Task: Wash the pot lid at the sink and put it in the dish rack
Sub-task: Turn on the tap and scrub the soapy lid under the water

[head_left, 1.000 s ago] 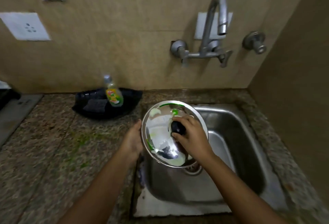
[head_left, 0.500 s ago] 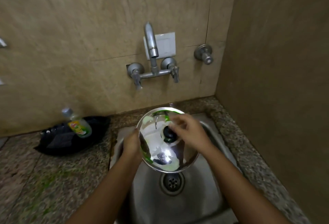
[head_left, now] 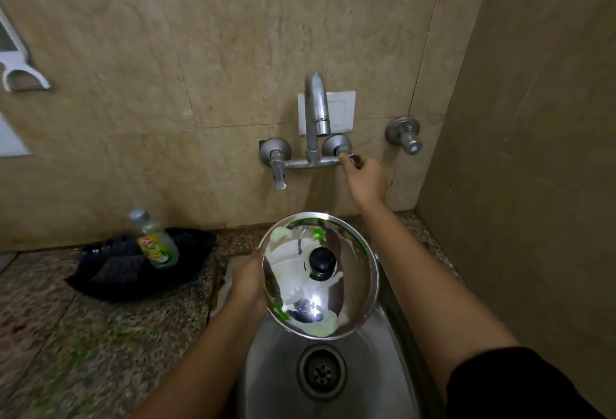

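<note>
The steel pot lid with a black knob is smeared with green and pale soap. It hangs face-up over the steel sink. My left hand grips its left rim. My right hand is up at the wall, closed on the right handle of the tap. No water runs from the spout. The dish rack is not in view.
A black tray on the granite counter at the left holds a dish soap bottle and a dark scrub pad. A separate wall valve sticks out right of the tap. A side wall stands close on the right.
My right hand has let go of the lid's knob and risen to the tap's right handle. The left hand still holds the lid over the sink. The view has tilted toward the tap.
</note>
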Motion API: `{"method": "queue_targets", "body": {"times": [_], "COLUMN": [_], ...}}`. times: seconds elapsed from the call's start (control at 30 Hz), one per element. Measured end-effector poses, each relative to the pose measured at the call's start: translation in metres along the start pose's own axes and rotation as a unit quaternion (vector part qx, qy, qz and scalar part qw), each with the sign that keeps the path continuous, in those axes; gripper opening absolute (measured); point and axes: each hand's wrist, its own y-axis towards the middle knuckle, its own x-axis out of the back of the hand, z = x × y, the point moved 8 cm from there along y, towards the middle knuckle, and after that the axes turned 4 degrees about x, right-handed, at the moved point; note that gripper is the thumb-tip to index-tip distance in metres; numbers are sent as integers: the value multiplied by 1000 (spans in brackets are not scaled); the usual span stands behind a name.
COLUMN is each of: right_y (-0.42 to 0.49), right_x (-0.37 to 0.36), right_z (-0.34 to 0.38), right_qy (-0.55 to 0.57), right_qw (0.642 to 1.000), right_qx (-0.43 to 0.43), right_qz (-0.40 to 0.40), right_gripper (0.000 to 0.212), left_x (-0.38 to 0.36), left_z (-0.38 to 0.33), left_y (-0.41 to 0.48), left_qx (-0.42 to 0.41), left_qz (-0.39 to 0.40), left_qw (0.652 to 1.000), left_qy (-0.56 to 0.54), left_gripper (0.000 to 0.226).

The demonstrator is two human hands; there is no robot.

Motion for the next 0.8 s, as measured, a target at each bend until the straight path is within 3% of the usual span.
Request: {"method": "queue_targets", "body": {"times": [0.1, 0.3, 0.5, 0.63, 0.7, 0.8], "right_y": [0, 1, -33, -106, -127, -141], "right_x": [1, 2, -3, -24, -46, -73], "right_z": [1, -7, -15, -30, -37, -29], "right_qy": [-26, 50, 103, -120, -223, -357], "right_qw": [999, 998, 991, 979, 940, 874], "right_qx": [-1, -40, -67, 11, 72, 160], "right_qz": [-18, -21, 43, 166, 247, 290], "right_gripper": [37, 35, 32, 47, 51, 62], "left_x": [5, 6, 9, 14, 12, 5], "left_z": [4, 9, 15, 14, 15, 19], "left_y": [7, 17, 24, 24, 23, 25], "left_qx": [6, 11, 19, 5, 14, 26], "left_qz": [-3, -3, 2, -22, -20, -6], "left_qw": [1000, 1000, 1000, 1000, 1000, 999], "left_qy": [-9, 9, 3, 11, 18, 29], "left_gripper": [34, 33, 38, 28, 29, 31]}}
